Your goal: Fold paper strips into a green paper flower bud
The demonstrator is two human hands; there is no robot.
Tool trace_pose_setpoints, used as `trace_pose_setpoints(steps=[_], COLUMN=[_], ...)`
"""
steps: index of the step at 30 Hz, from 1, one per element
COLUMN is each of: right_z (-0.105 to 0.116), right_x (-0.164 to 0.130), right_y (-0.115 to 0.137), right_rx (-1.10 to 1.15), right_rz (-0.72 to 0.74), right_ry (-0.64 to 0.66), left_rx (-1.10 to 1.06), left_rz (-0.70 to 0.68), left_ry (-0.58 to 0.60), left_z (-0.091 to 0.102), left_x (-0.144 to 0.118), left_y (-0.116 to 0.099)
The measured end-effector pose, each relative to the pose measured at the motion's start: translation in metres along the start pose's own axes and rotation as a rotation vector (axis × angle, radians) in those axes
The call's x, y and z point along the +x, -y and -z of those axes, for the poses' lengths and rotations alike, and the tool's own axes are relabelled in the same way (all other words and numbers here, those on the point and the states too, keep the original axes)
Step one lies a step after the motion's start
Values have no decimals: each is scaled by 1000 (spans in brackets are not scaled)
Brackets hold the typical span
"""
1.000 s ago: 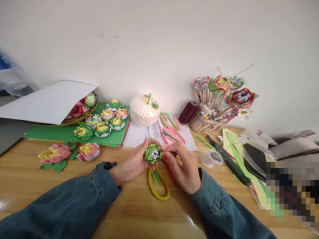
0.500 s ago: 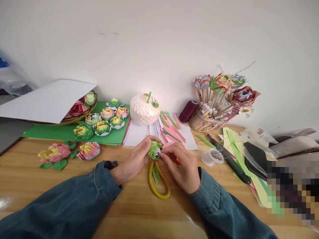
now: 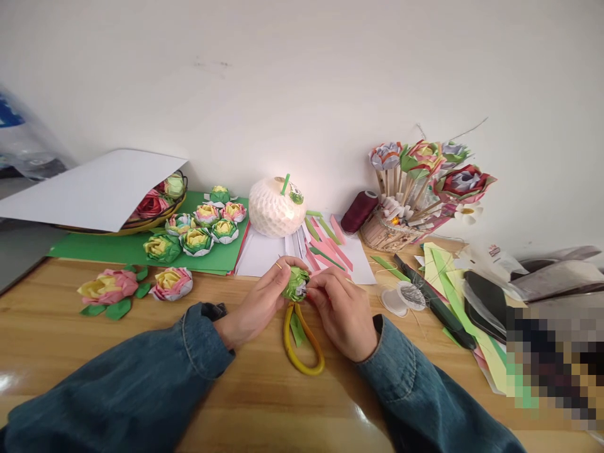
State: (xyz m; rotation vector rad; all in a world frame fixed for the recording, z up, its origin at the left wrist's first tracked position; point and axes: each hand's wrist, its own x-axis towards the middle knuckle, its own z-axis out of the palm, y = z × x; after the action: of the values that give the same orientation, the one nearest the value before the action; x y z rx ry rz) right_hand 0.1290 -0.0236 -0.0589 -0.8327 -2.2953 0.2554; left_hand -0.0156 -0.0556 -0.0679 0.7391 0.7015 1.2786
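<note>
My left hand is closed around a small green and white paper flower, holding it above the table. From the right, my right hand pinches at the flower's white folded edge with thumb and forefinger. Below the flower lies a pair of scissors with a yellow handle loop. The scissors' blades are hidden behind my hands and the flower. A scrap of green paper shows inside the loop.
Finished paper flowers stand on green sheets at the left. A foam-netted round object sits behind my hands, beside paper strips. To the right are a maroon thread cone, a basket of stemmed flowers, a thread spool and a black-handled cutter.
The flower has turned slightly in my fingers, showing more of its white part. Both hands remain on it. The whole view has shifted a little.
</note>
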Motion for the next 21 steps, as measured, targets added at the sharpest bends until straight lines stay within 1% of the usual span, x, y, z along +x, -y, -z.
trace_pose_setpoints(steps=[4,7,13,18,21], right_z=[3,6,10,10,10], right_x=[-1,-1,-3,-3,-3], right_y=[2,4,12,13,12], right_rx=[212,265,151,12,-64], right_rz=[-49,-57,77,79,75], right_ry=[-35,-69,-79,-80,-79], left_rx=[-115,-170,-185,-155,-107], left_rz=[22,40,40,24,-23], left_ry=[31,70,113,74,32], left_z=[1,2,4,3,3], left_x=[0,0,0,0,1], left_y=[-1,-3,-4,-3,-2])
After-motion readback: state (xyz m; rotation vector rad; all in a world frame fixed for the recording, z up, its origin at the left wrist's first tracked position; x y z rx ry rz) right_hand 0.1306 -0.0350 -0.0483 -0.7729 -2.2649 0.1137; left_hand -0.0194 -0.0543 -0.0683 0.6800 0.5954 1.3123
